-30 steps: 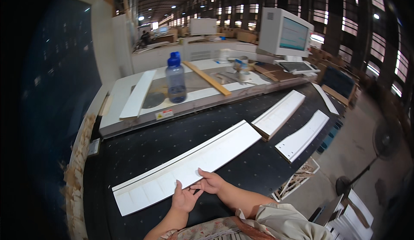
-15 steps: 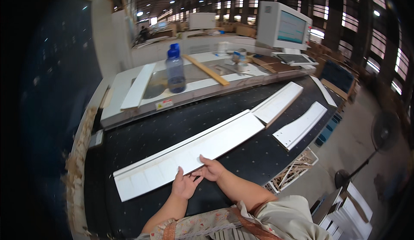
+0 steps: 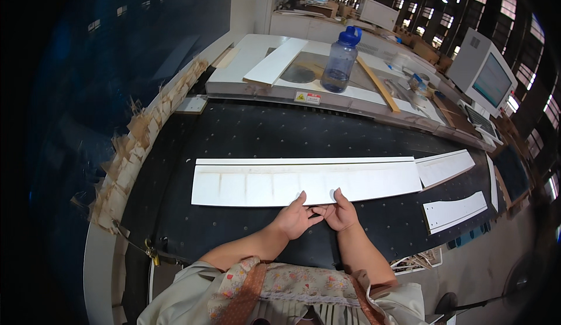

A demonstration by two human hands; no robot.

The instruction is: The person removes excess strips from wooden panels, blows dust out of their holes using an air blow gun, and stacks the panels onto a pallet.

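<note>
A long white board with a groove along its far edge lies across the black worktable, faint brownish marks on its face. My left hand grips its near edge, thumb on top and fingers beneath. Close beside it, my right hand pinches the same edge in the same way. The fingertips of both hands almost meet under the rim. Against the board's right end lies a shorter white board. A white piece with a curved edge and small holes rests nearer on the right.
Beyond the black dotted tabletop, a raised machine bed carries a blue-capped bottle, a white strip and a yellow wooden strip. A monitor stands at the right. Ragged brown strips line the left edge.
My view has turned to the left, so the long board now runs nearly level across it. Both hands keep their hold on the near edge, in much the same place.
</note>
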